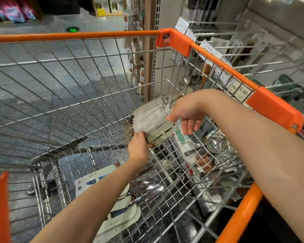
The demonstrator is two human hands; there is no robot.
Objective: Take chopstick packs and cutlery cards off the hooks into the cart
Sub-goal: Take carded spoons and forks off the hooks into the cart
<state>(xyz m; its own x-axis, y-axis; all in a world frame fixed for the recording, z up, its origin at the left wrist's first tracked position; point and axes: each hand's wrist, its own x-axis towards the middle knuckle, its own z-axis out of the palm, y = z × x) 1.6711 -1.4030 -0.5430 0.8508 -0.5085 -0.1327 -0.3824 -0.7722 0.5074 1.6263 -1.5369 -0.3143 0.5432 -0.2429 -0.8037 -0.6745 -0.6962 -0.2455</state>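
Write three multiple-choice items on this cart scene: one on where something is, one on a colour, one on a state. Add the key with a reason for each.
1. Where is the fanned stack of cards?
A. On a shelf hook
B. Inside the cart, held above its floor
C. On the shop floor

2. What colour is the cart rim?
A. Blue
B. Green
C. Orange

3. How does the right hand stand?
A. Pinching the stack's top edge
B. Flat on the cart rim
C. Hanging idle

Key:
1 B, the stack sits within the wire walls, the left hand holding its lower end.
2 C, the rail and corner caps are orange.
3 A, the thumb and fingers close on the cards.
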